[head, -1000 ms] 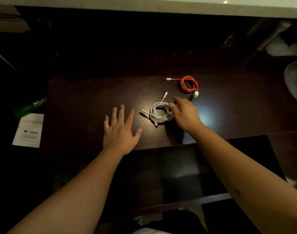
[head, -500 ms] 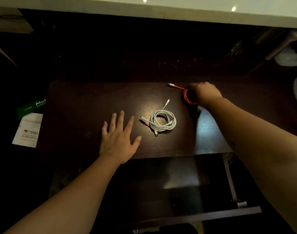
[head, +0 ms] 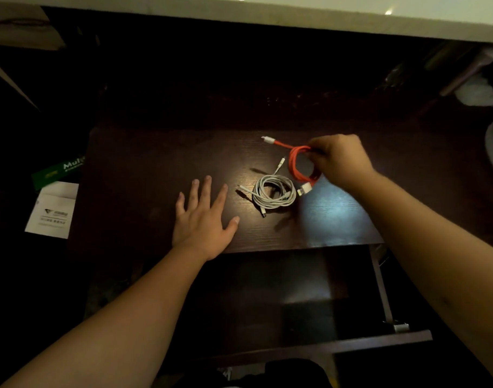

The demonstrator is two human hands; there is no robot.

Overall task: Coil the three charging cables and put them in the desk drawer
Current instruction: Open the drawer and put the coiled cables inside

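My right hand (head: pixel 339 161) pinches a coiled orange-red cable (head: pixel 295 163) and holds it lifted just above the dark desk top (head: pixel 144 169); its white plug dangles at the lower end. Right beside it, a coil of white cable (head: pixel 273 193) lies on the desk, loose ends sticking out; I cannot tell whether it is one cable or two. My left hand (head: pixel 203 219) rests flat on the desk, fingers spread, left of the white coil. Below the desk edge the drawer (head: pixel 379 343) stands pulled out, its inside dark.
A white leaflet (head: pixel 53 210) and a green box (head: pixel 57 170) lie in the dark to the left of the desk. Pale objects (head: pixel 480 91) sit at the far right. A light wall ledge (head: pixel 267 12) runs across the top.
My right hand went from the white coil to the orange-red cable, closed on it, and has lifted it toward the white coil. The left hand stayed flat.
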